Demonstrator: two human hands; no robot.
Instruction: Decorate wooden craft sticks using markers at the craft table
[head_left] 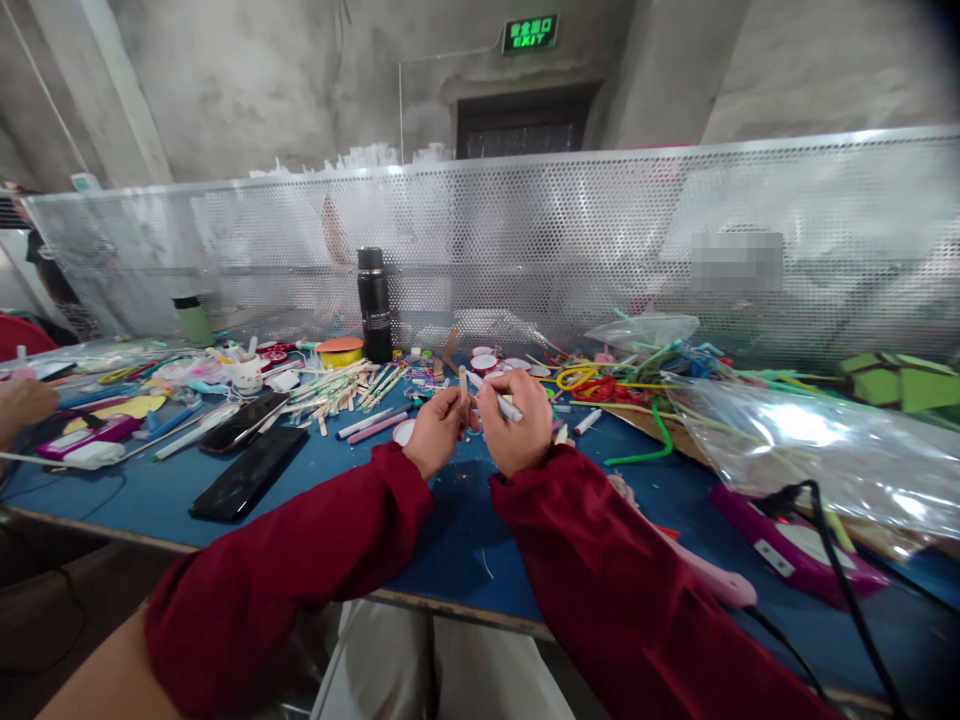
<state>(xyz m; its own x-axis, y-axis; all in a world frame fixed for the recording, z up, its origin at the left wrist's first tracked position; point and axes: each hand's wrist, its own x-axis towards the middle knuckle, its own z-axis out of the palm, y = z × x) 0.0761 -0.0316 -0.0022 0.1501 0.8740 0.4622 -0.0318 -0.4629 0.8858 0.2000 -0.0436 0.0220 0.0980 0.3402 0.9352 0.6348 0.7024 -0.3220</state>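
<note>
My left hand (pixel 439 432) is closed, pinching a small wooden craft stick (pixel 463 384) upright between thumb and fingers. My right hand (pixel 519 425) grips a white marker pen (pixel 511 409), its tip end close to the top of the stick. Both hands meet above the middle of the blue table (pixel 469 540). Just left of them lie a pink marker (pixel 377 428) and a white marker with a dark end. A white round piece (pixel 404 432) is partly hidden behind my left hand.
A black bottle (pixel 374 305) stands before the perforated metal panel (pixel 525 240). Craft sticks (pixel 341 390) and dark phones (pixel 251 472) lie left. A pink glue gun (pixel 709 572), purple power strip (pixel 799 550) and plastic bag (pixel 817 450) occupy the right. Another person's hand (pixel 26 405) shows far left.
</note>
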